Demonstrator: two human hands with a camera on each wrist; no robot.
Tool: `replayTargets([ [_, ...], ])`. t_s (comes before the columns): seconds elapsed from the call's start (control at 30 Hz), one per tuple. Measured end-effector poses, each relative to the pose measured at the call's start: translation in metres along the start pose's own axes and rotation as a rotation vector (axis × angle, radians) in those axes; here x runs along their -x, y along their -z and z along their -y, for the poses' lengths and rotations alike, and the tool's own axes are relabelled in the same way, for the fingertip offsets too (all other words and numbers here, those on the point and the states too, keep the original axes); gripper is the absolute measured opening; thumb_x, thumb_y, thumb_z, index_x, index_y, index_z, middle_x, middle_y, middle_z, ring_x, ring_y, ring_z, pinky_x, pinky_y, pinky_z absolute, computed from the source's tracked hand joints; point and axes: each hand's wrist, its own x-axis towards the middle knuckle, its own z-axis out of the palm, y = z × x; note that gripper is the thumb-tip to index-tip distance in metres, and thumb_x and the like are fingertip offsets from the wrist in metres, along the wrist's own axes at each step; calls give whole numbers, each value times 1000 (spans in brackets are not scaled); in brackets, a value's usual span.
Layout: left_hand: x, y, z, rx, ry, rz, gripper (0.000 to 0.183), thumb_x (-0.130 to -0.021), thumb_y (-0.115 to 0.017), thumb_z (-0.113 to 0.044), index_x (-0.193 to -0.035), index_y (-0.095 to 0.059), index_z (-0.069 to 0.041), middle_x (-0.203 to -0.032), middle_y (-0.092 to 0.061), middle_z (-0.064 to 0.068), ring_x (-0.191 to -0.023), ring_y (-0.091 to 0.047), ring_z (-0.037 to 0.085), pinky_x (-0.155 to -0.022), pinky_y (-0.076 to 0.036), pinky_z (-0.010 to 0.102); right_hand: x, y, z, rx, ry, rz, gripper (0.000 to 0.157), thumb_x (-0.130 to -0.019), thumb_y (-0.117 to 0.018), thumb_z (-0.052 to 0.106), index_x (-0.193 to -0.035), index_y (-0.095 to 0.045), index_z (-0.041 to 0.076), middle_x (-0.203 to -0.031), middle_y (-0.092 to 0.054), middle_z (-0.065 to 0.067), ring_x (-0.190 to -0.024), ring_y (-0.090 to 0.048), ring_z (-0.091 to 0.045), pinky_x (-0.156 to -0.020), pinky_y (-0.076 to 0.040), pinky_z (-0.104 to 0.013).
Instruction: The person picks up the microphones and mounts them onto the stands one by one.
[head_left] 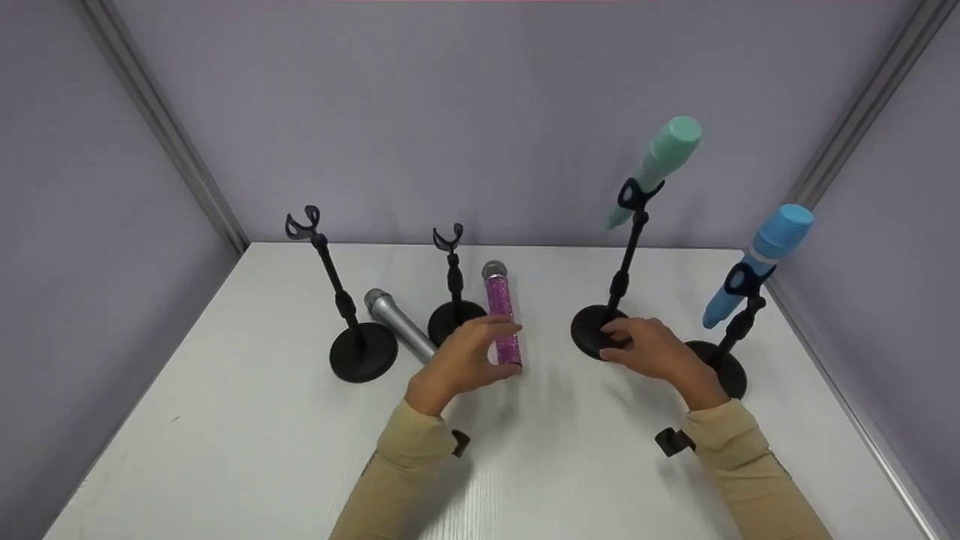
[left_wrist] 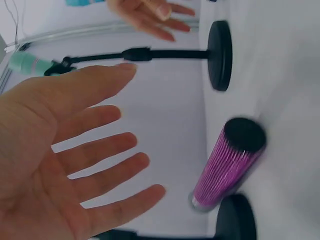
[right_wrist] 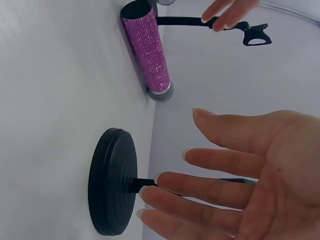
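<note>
My left hand point(head_left: 466, 358) hovers over the table beside a glittery pink microphone point(head_left: 504, 319). Its fingers are spread and hold nothing, as the left wrist view shows. On the right, my right hand point(head_left: 654, 349) is near the round base point(right_wrist: 114, 181) of the stand with the green microphone point(head_left: 664, 157); its fingers are extended around nothing. The pink microphone lies on the table, head away from me. A silver microphone point(head_left: 401, 324) lies to the left, its lower end partly hidden by my left hand. A blue microphone point(head_left: 766, 251) sits tilted in the far-right stand.
Two black stands have bare clips: a taller left stand point(head_left: 334, 281) and a short middle stand point(head_left: 454, 281), whose base is partly behind my left hand. The white table point(head_left: 247, 450) meets grey walls point(head_left: 480, 120) at the back and sides.
</note>
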Motion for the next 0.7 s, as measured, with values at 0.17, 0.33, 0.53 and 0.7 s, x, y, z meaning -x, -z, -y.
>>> replayTargets([
  [0.17,17,27,17,40,71,-12,56,-86,-84,-18,-135,-66,-2,-139,-66,17,-134,-60,33,-114,-46,46,2,-4,10,-2,8,-4,49,-100,-68,20,-140,-58,-5,-132,-65,-30,-122,-63,-45,-102,-51,-58],
  [0.33,29,46,28,75,183,-21,57,-85,-85,-17,-136,-65,-2,-143,-64,17,-138,-56,34,-118,-42,47,-1,-6,21,-23,24,-13,50,-100,-67,21,-142,-56,-4,-134,-64,-30,-122,-63,-45,-103,-51,-57],
  [0.53,38,59,36,107,226,0,55,-85,-84,-17,-135,-66,-2,-142,-65,16,-139,-56,33,-118,-42,47,-15,-8,40,-34,87,-25,46,-100,-68,20,-139,-59,-2,-130,-66,-30,-119,-66,-44,-100,-53,-56],
  [0.7,42,65,41,130,256,19,55,-86,-84,-18,-136,-66,-3,-142,-65,14,-140,-55,33,-119,-41,48,-31,-11,58,-23,83,-11,46,-101,-67,23,-140,-59,2,-133,-67,-27,-120,-67,-41,-100,-54,-55],
])
